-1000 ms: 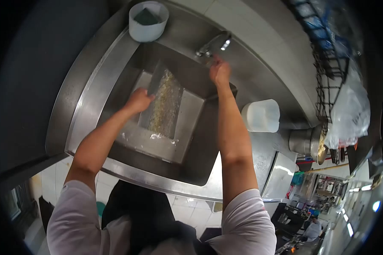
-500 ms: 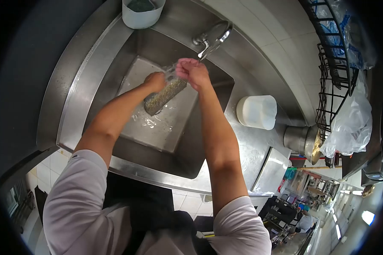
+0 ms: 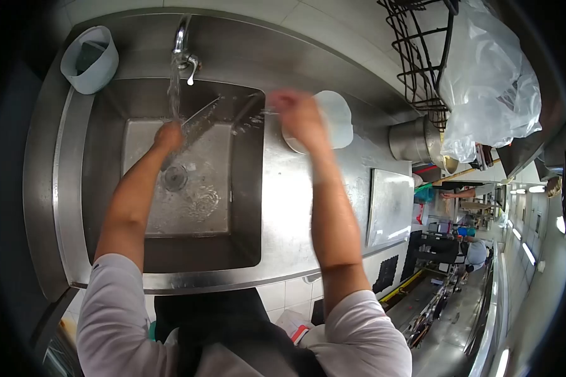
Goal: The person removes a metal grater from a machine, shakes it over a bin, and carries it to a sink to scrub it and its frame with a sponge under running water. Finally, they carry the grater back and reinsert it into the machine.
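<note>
Two hands: both are over the steel sink unit, arms in white sleeves stretching away from the near edge.
Left hand (image 3: 168, 136): closed round the near end of a flat metal blade (image 3: 201, 121), held under the running water, out over the basin.
Blade: it slants up and to the right from the fist, towards the far right corner of the basin; whether it is a cleaver or a scraper I cannot tell.
Handling, my read: stiff, thin steel, wet all over, so slippery; likely sharp along one edge. Best taken by the handle end, where the left hand already has it, palm well wrapped, fingers kept off the edge.
Right hand (image 3: 300, 112): blurred, over the counter just right of the basin, in front of a white tub (image 3: 337, 119); open or closed, I cannot tell, nor whether it holds anything.
Sink (image 3: 245, 188): a shallow film of water rippling on the floor, drain (image 3: 174, 178) just near of the left fist.
Tap (image 3: 183, 45): at the far rim, stream falling onto the left hand.
Far left: a white cup (image 3: 92, 60) on the rim with something dark inside.
Far right: a wire rack (image 3: 424, 60) with a clear plastic bag (image 3: 484, 88) draped against it.
</note>
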Tool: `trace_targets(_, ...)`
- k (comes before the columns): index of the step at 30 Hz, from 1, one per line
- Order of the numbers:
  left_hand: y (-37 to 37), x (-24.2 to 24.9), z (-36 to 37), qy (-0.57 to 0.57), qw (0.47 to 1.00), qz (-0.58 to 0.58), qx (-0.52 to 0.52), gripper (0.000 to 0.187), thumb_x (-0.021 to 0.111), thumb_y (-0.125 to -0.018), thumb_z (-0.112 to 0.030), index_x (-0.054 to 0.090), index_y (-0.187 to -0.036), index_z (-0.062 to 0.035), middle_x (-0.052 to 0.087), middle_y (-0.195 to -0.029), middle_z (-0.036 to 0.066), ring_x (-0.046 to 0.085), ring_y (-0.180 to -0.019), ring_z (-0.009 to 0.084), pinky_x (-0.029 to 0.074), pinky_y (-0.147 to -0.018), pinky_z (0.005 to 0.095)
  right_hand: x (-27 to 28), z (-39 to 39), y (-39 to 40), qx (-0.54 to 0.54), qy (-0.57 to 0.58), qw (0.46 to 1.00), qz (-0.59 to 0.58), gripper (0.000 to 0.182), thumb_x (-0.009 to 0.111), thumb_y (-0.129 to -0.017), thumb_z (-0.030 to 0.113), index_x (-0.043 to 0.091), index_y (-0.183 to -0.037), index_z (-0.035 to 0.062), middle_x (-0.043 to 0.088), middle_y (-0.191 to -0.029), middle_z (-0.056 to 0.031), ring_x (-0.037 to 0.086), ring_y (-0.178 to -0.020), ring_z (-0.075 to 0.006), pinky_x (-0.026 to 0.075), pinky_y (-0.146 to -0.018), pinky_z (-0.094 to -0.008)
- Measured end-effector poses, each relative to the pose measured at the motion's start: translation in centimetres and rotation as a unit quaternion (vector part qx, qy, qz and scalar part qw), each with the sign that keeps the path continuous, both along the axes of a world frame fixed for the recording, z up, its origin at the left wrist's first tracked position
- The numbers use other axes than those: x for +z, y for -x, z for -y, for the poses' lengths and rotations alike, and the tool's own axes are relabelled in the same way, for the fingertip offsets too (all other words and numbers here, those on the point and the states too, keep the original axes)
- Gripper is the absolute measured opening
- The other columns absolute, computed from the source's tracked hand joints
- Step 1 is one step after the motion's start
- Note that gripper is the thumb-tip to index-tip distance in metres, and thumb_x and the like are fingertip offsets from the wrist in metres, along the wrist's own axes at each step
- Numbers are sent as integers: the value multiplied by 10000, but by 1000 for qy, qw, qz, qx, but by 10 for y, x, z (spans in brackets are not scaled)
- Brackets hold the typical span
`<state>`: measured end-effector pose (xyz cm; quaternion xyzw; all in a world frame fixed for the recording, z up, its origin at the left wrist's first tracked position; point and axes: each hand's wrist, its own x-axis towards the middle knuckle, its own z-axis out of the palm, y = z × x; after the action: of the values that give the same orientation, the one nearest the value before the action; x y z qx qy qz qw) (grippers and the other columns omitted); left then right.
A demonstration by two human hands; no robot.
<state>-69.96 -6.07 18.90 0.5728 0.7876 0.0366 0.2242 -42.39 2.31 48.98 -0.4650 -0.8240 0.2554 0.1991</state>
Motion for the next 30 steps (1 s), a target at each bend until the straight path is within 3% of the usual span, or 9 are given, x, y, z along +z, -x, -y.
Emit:
trace_targets(3,-4,29,1,-20,999,29,13,418,479,-924,-330,621,-1138,0,626,-1140,231,601,-1070,364,485,-916,440,-4,-61,-75,-50,-123,982,136,159,598,-815,80,725,-910,74,694,-873,-178,689,-821,-266,517,-731,-356)
trace_targets(8,-6,37,-5,10,999,25,-28,442,455,-940,-370,643,-1105,-5,614,-1156,239,596,-1074,373,470,-922,453,-26,-87,-70,76,103,839,528,338,492,-904,206,640,-1163,49,616,-1224,-169,570,-1158,-347,450,-966,-416)
trace_targets(11,2,39,-1,3,999,35,-40,429,464,-941,-350,635,-1107,6,610,-1158,248,590,-1083,384,468,-923,456,-79,-98,-97,-32,72,931,355,414,448,-919,221,569,-1259,19,552,-1325,-158,520,-1227,-343,412,-1017,-409)
trace_targets(13,6,48,1,4,998,40,-55,436,503,-931,-360,615,-1121,16,608,-1143,263,590,-1076,386,466,-927,447,-64,-88,-79,-25,54,923,379,373,454,-910,168,583,-1235,40,546,-1330,-156,526,-1219,-340,430,-1011,-411)
trace_targets(15,4,58,8,-22,997,63,-41,422,537,-918,-343,608,-1122,19,614,-1118,269,595,-1060,389,468,-922,444,-92,-138,-93,182,-33,815,549,359,467,-900,156,590,-1222,57,541,-1336,-147,524,-1219,-340,440,-1006,-414)
trace_targets(18,5,67,21,-79,991,107,7,369,577,-890,-279,618,-1103,19,636,-1061,263,612,-1021,391,475,-898,442,-52,-144,-97,14,-42,889,456,421,546,-832,187,588,-1244,110,590,-1258,-169,543,-1179,-345,431,-988,-423)
trace_targets(24,8,83,48,-86,961,242,105,335,605,-784,-150,656,-1079,0,657,-1031,251,623,-1010,392,479,-874,423,83,-51,-70,-18,-162,956,243,422,535,-796,172,601,-1204,83,641,-1095,-236,600,-1051,-400,468,-907,-465)
trace_targets(27,6,73,60,-94,944,278,150,336,575,-767,-107,653,-1074,4,660,-1014,252,623,-1009,391,475,-873,418,52,1,-16,-39,-104,984,141,435,547,-772,170,599,-1190,61,643,-1038,-269,610,-1009,-415,477,-864,-483)
trace_targets(30,7,50,69,-115,928,295,196,335,550,-747,-71,654,-1056,7,661,-1015,249,623,-1004,395,474,-870,416,-88,22,53,38,-28,998,-34,450,574,-729,141,604,-1170,55,661,-1017,-242,628,-978,-402,483,-842,-471)
